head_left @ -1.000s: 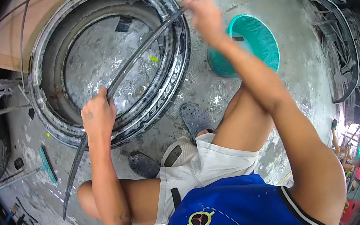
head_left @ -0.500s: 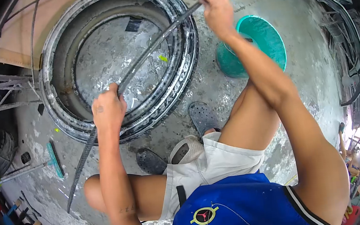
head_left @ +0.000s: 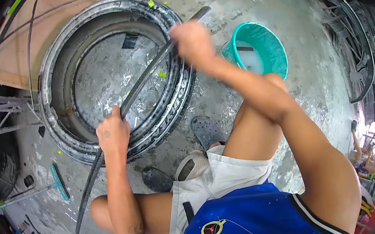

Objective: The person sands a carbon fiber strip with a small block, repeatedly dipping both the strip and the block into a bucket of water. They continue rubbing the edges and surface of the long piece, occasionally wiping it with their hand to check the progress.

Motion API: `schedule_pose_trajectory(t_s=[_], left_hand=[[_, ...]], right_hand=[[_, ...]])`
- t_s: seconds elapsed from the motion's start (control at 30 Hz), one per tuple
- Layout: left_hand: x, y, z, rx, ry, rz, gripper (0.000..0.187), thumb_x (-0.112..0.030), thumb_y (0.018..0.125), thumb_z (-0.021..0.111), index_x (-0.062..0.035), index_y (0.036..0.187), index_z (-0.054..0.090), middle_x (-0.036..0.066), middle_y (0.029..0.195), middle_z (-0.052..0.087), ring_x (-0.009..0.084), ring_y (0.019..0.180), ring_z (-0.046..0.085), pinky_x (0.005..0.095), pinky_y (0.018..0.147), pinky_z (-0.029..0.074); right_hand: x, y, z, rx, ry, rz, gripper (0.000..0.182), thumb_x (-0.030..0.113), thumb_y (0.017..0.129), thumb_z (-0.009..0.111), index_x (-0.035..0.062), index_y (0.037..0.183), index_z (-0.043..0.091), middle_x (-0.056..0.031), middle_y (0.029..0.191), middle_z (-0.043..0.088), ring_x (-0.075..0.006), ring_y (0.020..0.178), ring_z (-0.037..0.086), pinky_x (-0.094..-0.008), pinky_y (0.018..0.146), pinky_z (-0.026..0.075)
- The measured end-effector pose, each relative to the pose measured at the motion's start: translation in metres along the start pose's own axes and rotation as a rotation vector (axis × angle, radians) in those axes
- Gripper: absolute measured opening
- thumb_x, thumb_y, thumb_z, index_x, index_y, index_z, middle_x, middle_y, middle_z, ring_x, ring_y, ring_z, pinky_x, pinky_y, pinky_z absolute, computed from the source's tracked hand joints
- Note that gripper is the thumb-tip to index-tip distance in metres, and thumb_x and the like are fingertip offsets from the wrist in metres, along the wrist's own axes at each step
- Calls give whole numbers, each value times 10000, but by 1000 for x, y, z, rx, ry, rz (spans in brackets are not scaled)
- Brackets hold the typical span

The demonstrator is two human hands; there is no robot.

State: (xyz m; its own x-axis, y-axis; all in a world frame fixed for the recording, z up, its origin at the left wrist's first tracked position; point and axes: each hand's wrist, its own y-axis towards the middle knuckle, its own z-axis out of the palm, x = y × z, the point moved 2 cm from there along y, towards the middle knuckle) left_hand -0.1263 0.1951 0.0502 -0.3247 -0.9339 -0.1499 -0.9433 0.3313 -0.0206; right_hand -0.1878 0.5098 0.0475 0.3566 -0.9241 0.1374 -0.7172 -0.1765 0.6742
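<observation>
My left hand (head_left: 113, 130) is closed around a long black rubber strip (head_left: 145, 77). The strip's textured tail hangs down past my left knee. Farther up the strip, my right hand (head_left: 193, 43) is blurred but wrapped around it, with a short end poking out beyond the fingers. Between my hands the strip runs straight and slanted over a wet black tyre (head_left: 48, 89), which lies flat on the floor with whitish suds on its sidewall.
A teal bucket (head_left: 277, 52) holding cloudy liquid and a dark piece stands right of the tyre. A teal floor squeegee (head_left: 59, 182) lies at left. Black tyre-like items (head_left: 365, 39) line the right side, and another person (head_left: 366, 160) is at far right.
My right hand has moved down and left along the strip, closer to my left hand. More of the strip's upper end now sticks out past it. The view has shifted slightly.
</observation>
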Motion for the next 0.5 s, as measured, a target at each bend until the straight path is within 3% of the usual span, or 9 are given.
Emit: schedule_pose_trajectory(t_s=[0.03, 0.13, 0.27, 0.3, 0.37, 0.43, 0.47, 0.5], left_hand=[[-1, 0, 2, -6, -18, 5, 164, -97, 810, 678, -45, 945, 601, 196, 832, 706, 405, 763, 694, 503, 705, 547], [-4, -2, 3, -30, -18, 16, 156, -84, 798, 672, -45, 923, 587, 187, 827, 701, 404, 766, 692, 497, 698, 547], [-4, -9, 8, -49, 11, 3, 166, -84, 783, 690, -48, 902, 580, 171, 820, 697, 389, 739, 694, 491, 670, 553], [-5, -7, 8, -49, 33, -5, 170, -83, 778, 693, -48, 898, 579, 169, 818, 695, 384, 730, 694, 493, 664, 555], [-5, -9, 5, -94, 27, 18, 177, -78, 767, 694, -52, 896, 577, 164, 799, 689, 380, 717, 695, 497, 657, 555], [-6, -7, 6, -90, 3, 29, 182, -77, 759, 694, -52, 897, 578, 164, 794, 687, 378, 723, 695, 495, 653, 554], [-10, -7, 5, -73, 9, -1, 183, -74, 753, 693, -53, 892, 577, 161, 792, 685, 378, 740, 693, 492, 659, 553], [-11, -7, 6, -61, 8, 2, 183, -74, 753, 693, -53, 892, 577, 161, 792, 685, 378, 740, 693, 492, 659, 553]], right_hand=[[29, -5, 1, 31, 63, -114, 257, -21, 720, 596, 72, 921, 727, -116, 846, 714, -321, 804, 670, -433, 764, 528], [22, -10, -8, 36, 138, -160, 261, -25, 728, 601, 73, 936, 725, -110, 854, 713, -327, 817, 671, -425, 801, 527], [-78, 21, -22, -163, -138, 190, 222, 12, 761, 641, 60, 963, 720, -133, 826, 697, -330, 823, 649, -433, 764, 515], [-73, 22, -20, -177, -134, 183, 222, 12, 761, 641, 60, 963, 720, -133, 826, 697, -330, 823, 649, -433, 764, 515], [-37, 9, -18, 61, -72, 134, 225, 14, 781, 631, 59, 988, 705, -134, 831, 694, -335, 796, 643, -442, 744, 507], [29, -2, -11, 210, 0, -8, 159, 9, 722, 619, 54, 865, 672, -130, 726, 656, -352, 715, 652, -467, 677, 516], [22, -3, -12, 208, -7, -5, 159, 9, 722, 619, 54, 865, 672, -130, 726, 656, -352, 715, 652, -467, 677, 516], [17, -8, -13, 149, 19, -72, 228, -1, 749, 608, 66, 955, 681, -133, 808, 677, -346, 755, 644, -454, 705, 506]])
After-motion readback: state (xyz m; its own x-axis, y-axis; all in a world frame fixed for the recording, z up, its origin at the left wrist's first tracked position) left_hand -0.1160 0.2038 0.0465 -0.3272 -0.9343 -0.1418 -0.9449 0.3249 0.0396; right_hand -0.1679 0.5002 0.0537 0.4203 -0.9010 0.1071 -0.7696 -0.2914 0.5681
